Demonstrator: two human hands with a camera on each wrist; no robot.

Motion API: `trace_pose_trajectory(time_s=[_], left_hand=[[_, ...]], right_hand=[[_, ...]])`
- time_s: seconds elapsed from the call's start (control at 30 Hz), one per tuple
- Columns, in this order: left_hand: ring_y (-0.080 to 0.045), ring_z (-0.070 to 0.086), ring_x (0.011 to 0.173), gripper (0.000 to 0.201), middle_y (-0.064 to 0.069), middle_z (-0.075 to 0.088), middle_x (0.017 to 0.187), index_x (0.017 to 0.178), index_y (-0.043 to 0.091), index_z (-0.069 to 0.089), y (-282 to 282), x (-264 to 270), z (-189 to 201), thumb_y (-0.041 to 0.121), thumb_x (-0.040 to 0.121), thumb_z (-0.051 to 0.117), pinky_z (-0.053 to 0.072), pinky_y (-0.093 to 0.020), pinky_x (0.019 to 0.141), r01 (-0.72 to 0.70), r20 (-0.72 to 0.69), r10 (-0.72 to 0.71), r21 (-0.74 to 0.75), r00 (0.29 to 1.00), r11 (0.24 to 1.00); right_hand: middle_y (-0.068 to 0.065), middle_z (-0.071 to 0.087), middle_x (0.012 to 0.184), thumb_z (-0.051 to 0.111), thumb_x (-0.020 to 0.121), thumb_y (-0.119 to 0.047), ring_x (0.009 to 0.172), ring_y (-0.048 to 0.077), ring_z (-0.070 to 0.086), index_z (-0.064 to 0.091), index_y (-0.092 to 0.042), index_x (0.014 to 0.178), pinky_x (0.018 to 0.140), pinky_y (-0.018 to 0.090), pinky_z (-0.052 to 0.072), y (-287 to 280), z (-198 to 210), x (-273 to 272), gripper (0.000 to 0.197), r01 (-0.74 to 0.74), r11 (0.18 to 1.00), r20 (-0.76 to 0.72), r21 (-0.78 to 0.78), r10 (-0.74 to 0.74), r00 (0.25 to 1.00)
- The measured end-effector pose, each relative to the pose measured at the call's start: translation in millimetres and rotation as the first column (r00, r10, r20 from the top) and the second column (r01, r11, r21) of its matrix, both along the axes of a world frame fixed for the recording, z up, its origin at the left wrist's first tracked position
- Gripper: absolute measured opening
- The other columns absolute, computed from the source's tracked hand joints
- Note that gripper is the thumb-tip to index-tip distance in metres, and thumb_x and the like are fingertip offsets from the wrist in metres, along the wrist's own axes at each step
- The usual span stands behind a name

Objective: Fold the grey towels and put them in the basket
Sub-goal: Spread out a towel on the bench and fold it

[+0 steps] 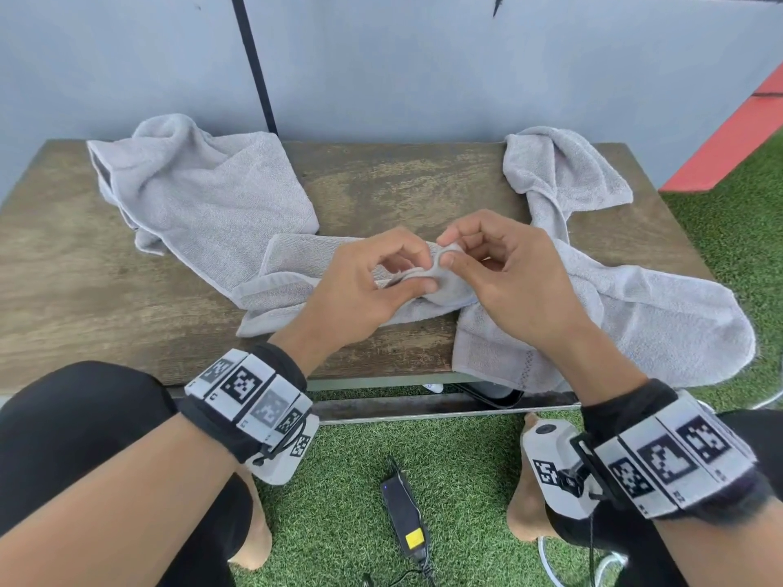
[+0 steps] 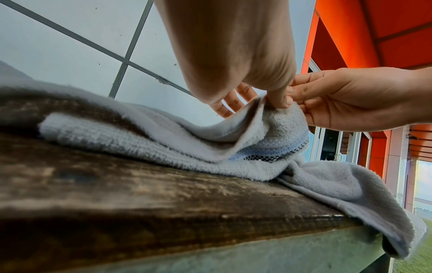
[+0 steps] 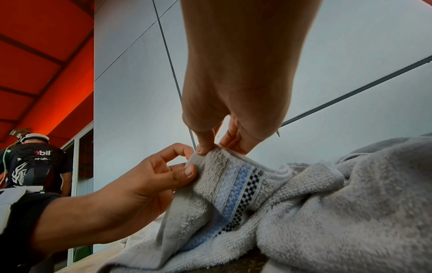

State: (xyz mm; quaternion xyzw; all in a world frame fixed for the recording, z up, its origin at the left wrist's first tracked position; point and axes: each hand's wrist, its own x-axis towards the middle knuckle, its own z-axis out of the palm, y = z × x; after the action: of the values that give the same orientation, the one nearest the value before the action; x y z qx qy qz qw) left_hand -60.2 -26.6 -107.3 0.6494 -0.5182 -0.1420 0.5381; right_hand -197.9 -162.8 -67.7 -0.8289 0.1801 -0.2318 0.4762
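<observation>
Grey towels lie crumpled on a wooden table. One heap sits at the back left. Another towel sprawls from the back right to the front right and hangs over the near edge. At the table's middle both hands pinch a raised corner of towel with a blue and chequered band. My left hand pinches it from the left between thumb and fingers. My right hand pinches the top edge. The left wrist view shows the same corner of towel. No basket is in view.
Green turf lies below the table, with a black power adapter and cables between my bare feet. A grey panel wall stands behind the table. Another person stands far off to the left in the right wrist view.
</observation>
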Motion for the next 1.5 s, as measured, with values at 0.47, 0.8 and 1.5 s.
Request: trace_pose_trajectory(time_s=[0.47, 0.8, 1.5], left_hand=[[-0.017, 0.065, 0.076, 0.015, -0.002, 0.07, 0.081, 0.084, 0.007, 0.071, 1.2, -0.4, -1.1, 0.015, 0.082, 0.084, 0.053, -0.036, 0.078, -0.06, 0.064, 0.063, -0.045, 0.996, 0.997], [-0.014, 0.069, 0.084, 0.009, 0.0, 0.073, 0.091, 0.085, 0.007, 0.077, -1.5, 1.4, -5.7, 0.013, 0.083, 0.082, 0.055, -0.036, 0.08, -0.081, 0.109, 0.088, -0.073, 0.99, 0.994], [-0.014, 0.065, 0.077, 0.006, -0.005, 0.072, 0.091, 0.091, 0.006, 0.08, 18.6, 9.4, -11.0, 0.007, 0.087, 0.077, 0.051, -0.024, 0.075, -0.087, 0.033, 0.085, 0.07, 0.996, 0.994]], right_hand=[[0.004, 0.072, 0.086, 0.074, 0.09, -0.013, 0.076, 0.02, 0.067, 0.073, -0.016, 0.099, 0.07, 0.022, 0.054, 2.8, -0.2, -1.2, 0.009, 0.043, 0.999, 0.035, 0.009, -0.044, 0.998], [0.003, 0.072, 0.087, 0.074, 0.09, -0.012, 0.076, 0.017, 0.067, 0.073, -0.016, 0.097, 0.069, 0.019, 0.051, 2.7, 0.1, -1.6, 0.009, 0.044, 0.999, 0.04, 0.026, -0.045, 0.998], [0.002, 0.069, 0.083, 0.075, 0.089, -0.011, 0.071, 0.007, 0.06, 0.073, -0.016, 0.096, 0.065, 0.015, 0.046, -1.4, -8.5, -5.4, 0.009, 0.09, 0.994, 0.062, 0.069, -0.095, 0.994]])
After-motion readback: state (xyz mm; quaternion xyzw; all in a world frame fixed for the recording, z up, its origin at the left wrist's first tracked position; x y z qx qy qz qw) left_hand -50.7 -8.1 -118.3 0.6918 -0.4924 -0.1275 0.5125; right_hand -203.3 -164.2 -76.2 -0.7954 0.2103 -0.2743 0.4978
